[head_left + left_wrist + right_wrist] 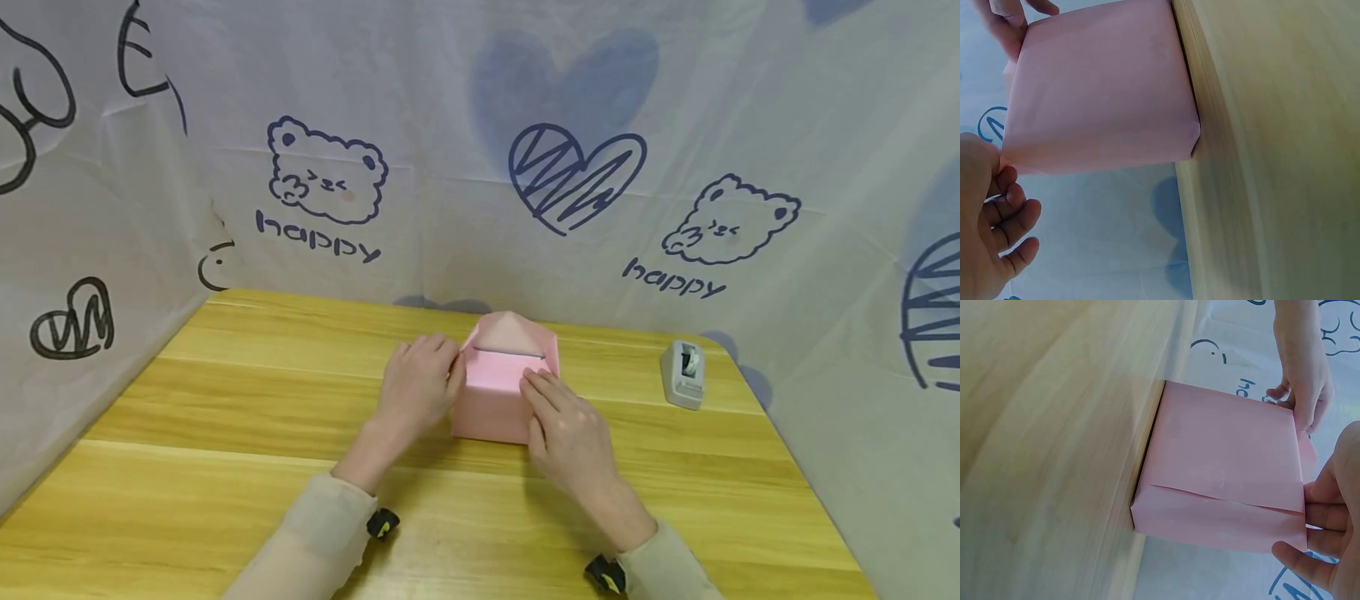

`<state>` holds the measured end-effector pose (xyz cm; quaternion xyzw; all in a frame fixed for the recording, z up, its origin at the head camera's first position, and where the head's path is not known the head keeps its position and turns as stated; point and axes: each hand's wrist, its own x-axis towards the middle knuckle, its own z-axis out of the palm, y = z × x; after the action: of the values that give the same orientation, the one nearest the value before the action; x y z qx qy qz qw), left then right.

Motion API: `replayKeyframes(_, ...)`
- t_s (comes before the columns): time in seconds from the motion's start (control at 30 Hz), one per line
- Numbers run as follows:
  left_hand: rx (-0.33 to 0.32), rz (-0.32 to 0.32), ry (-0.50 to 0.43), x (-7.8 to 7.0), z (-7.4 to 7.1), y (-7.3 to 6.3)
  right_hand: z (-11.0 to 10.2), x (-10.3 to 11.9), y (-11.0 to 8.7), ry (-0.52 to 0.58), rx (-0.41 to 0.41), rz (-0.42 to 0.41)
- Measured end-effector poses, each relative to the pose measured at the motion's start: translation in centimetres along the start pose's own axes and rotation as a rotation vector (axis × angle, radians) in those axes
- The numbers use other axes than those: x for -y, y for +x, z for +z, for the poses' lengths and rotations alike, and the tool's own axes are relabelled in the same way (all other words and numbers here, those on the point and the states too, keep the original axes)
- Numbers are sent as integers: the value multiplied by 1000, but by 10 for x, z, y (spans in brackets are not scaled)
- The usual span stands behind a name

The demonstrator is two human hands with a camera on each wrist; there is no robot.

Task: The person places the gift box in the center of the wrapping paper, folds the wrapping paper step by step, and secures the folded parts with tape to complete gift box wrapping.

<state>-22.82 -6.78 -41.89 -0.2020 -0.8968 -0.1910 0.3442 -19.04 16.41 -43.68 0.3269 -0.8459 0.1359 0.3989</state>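
A box wrapped in pink paper (pixel 495 412) stands on the table between both hands. At its far side a pointed paper flap (pixel 513 333) sticks up, and a dark line runs along the flap's base. My left hand (pixel 422 379) pinches the paper at the upper left edge, its other fingers loosely curled in the left wrist view (pixel 982 219). My right hand (pixel 573 433) lays fairly straight fingers on the top near the right edge. An overlapping paper seam crosses the box's face (pixel 1229 462) in the right wrist view. The fingertips behind the top edge are partly hidden.
A grey tape dispenser (pixel 684 375) sits on the table at the right. The wooden table (pixel 247 400) ends at a white curtain (pixel 435 192) with blue drawings. Small black devices (pixel 382 524) are at both wrists.
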Motion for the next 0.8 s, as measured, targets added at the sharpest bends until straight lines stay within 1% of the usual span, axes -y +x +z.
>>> replayKeyframes(0.07, 0, -7, -17, 0, 0, 1, 0, -1, 0, 1, -9, -3)
replayKeyframes(0.17, 18, -35, -40, -1, 0, 1, 1, -2, 0, 2, -16, -6)
replayKeyframes(0.3, 48, -76, -57, -3, -1, 4, 1, -2, 1, 0, -11, -7)
replayKeyframes(0.37, 50, -91, -65, -4, -1, 5, 1, -3, 1, 1, -5, -8)
replayKeyframes(0.47, 30, -88, -71, -6, -1, 8, 0, -3, 1, 4, -1, -8)
replayKeyframes(0.63, -2, -64, -77, -7, 0, 12, 1, -4, 1, 11, -10, -5)
replayKeyframes(0.73, 1, -69, -70, -6, 0, 14, 1, -6, 0, 15, -9, -1)
replayKeyframes(0.8, 10, -85, -60, -6, 0, 15, 0, -6, 0, 13, 0, 3)
